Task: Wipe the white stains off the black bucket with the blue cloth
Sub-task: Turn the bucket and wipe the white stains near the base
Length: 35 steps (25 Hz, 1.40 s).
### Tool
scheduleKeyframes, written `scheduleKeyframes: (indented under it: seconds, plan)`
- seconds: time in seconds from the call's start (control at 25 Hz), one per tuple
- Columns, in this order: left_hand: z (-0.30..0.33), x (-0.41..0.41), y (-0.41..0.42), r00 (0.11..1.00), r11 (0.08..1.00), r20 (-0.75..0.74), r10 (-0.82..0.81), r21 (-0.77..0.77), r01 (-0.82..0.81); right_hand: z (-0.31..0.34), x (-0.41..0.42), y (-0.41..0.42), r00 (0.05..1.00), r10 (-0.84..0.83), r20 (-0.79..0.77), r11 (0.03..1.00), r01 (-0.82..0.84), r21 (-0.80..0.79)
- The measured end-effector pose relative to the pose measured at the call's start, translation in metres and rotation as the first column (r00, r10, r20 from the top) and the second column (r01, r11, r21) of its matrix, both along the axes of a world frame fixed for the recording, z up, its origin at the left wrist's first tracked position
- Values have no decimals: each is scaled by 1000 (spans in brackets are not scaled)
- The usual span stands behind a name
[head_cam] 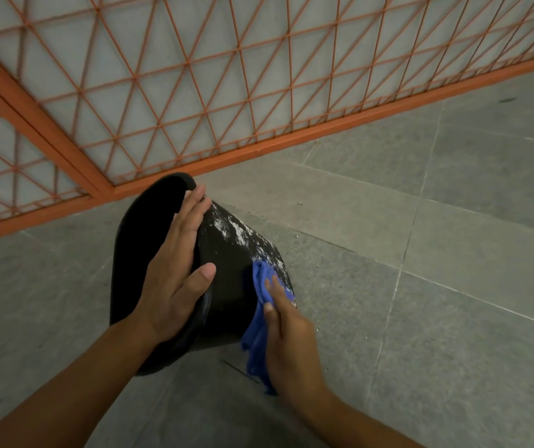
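The black bucket (226, 286) lies tipped on its side on the floor, its open mouth facing left. White stains (243, 234) speckle the upper right of its outer wall. My left hand (175, 270) lies flat over the rim, fingers pointing up and thumb on the wall, steadying the bucket. My right hand (288, 331) presses the bunched blue cloth (260, 318) against the wall's lower right, just below the stains. Part of the cloth hangs down beside my wrist.
An orange metal grille (194, 92) with a thick frame stands right behind the bucket, running across the back and left. Grey floor tiles (437, 253) spread out to the right and front.
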<state>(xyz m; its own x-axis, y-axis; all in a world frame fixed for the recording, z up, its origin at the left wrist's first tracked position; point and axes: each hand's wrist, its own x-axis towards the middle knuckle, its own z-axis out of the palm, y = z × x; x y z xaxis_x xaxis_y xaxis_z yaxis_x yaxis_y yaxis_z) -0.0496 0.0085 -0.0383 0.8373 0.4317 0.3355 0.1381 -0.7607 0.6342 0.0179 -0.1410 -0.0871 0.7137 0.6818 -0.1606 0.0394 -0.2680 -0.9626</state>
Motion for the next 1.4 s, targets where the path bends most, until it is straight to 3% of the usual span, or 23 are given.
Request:
scheduleKeyframes:
  seconds: [0.16, 0.36, 0.52, 0.72, 0.92, 1.4]
  plan:
    - [-1, -1, 4, 1000, 999, 11, 14, -39, -13, 9, 4, 7, 995, 102, 22, 993, -103, 59]
    - [0, 0, 1, 1000, 999, 3, -4, -37, 4, -8, 8, 1, 1000, -15, 0, 996, 15, -86]
    - [-2, -4, 7, 1000, 997, 29, 1, -75, 1, 8, -3, 2, 998, 51, 24, 999, -51, 14]
    - [-1, -3, 2, 1000, 998, 23, 4, -65, -2, -7, 19, 7, 1000, -23, -20, 996, 21, -85]
    - [-2, -7, 5, 999, 998, 42, 13, -68, -10, -4, 13, 6, 999, 46, 15, 996, -44, -83]
    - [-3, 0, -1, 999, 997, 40, 16, -74, -13, -27, 40, 13, 1000, 8, 6, 977, -7, -211]
